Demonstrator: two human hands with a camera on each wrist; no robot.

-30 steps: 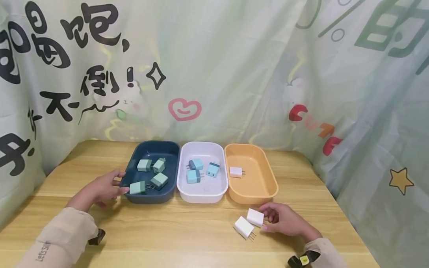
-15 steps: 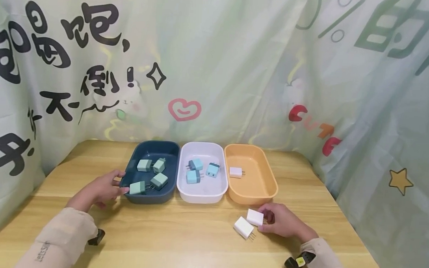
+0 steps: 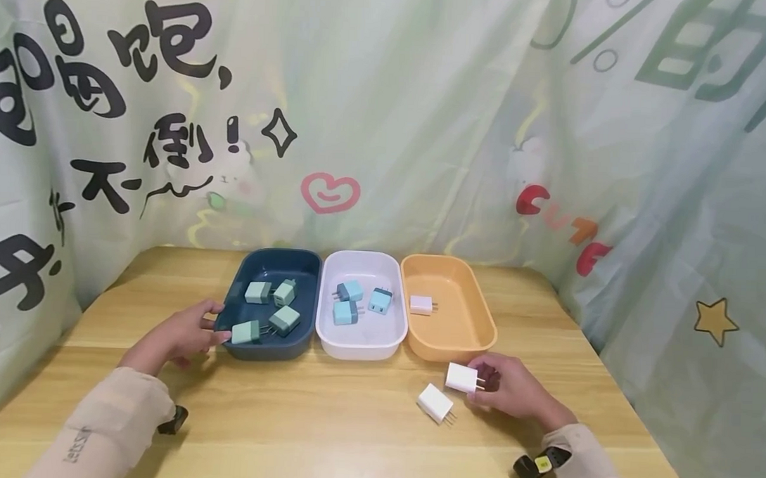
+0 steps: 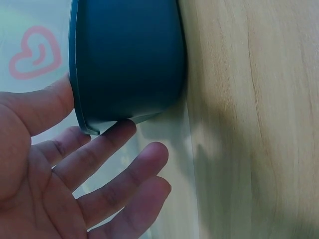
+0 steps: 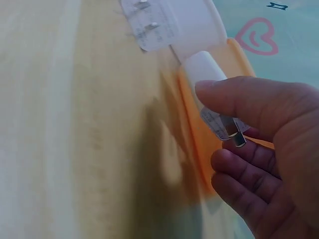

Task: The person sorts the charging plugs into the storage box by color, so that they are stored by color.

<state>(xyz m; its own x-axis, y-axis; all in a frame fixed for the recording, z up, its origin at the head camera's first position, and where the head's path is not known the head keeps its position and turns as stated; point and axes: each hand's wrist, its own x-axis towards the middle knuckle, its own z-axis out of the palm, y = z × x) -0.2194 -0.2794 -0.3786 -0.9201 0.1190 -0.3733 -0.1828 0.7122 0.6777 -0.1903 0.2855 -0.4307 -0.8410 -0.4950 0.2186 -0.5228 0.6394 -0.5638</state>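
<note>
My right hand [image 3: 513,388] pinches a white charger plug [image 3: 462,377] between thumb and fingers, just in front of the orange tray. In the right wrist view the thumb lies across this charger plug [image 5: 203,67], its metal prongs pointing back toward the palm. A second white charger plug [image 3: 436,403] lies on the table close by. My left hand [image 3: 186,330] touches the side and rim of the dark blue tray [image 3: 271,351]. In the left wrist view the thumb and a finger of this hand [image 4: 65,164] meet the tray's end, and the other fingers extend loosely apart.
Several green charger plugs [image 3: 284,320] lie in the dark blue tray. Beside it, the white tray [image 3: 361,352] holds three light-blue charger plugs [image 3: 380,301]. The orange tray [image 3: 458,351] holds one white charger plug [image 3: 421,305]. A printed curtain [image 3: 412,127] hangs behind the wooden table [image 3: 287,432].
My right hand has taken hold of the nearer-to-tray white charger plug, lifted it and turned it slightly, away from the other one. My left hand stays at the dark blue tray.
</note>
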